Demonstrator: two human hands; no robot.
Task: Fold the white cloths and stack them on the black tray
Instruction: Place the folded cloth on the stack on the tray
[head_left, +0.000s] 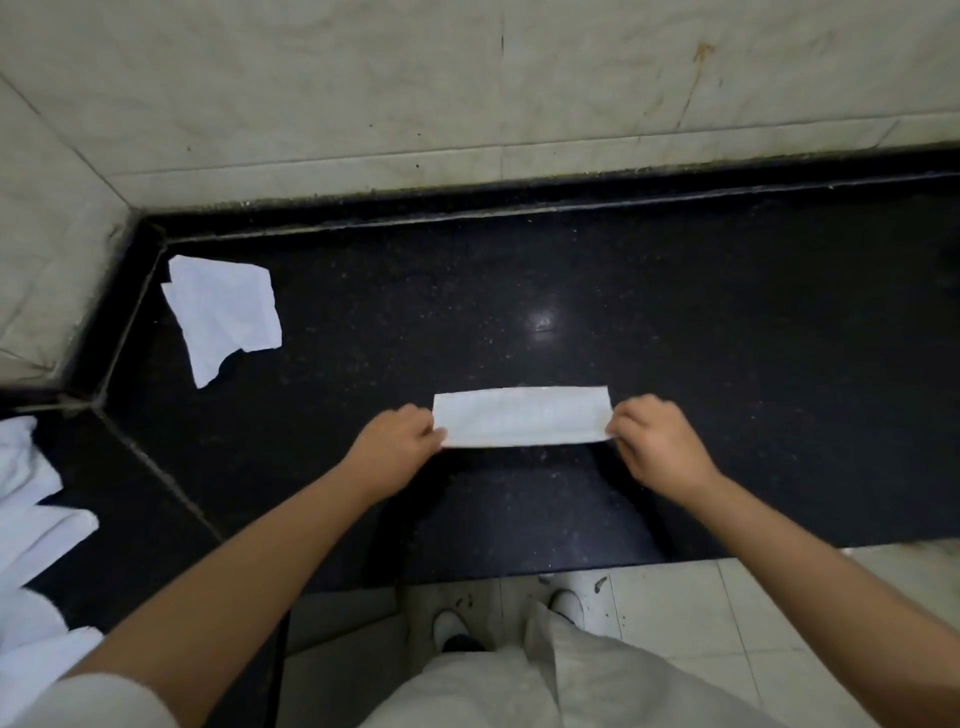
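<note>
Folded white cloth flat mid-table | left hand, right hand fingers pinching its ends | loose cloth far left, well apart | cloth pile at left edge

1. The white cloth pile at the near left runs off the left edge, so its full extent cannot be told.
2. The fingertips of the left hand and the right hand curl out of sight at the ends of the folded strip.
3. The number of layers in the strip cannot be told.
4. The black counter is cut off at the right edge.
5. The shoes are partly hidden by the trousers.
</note>
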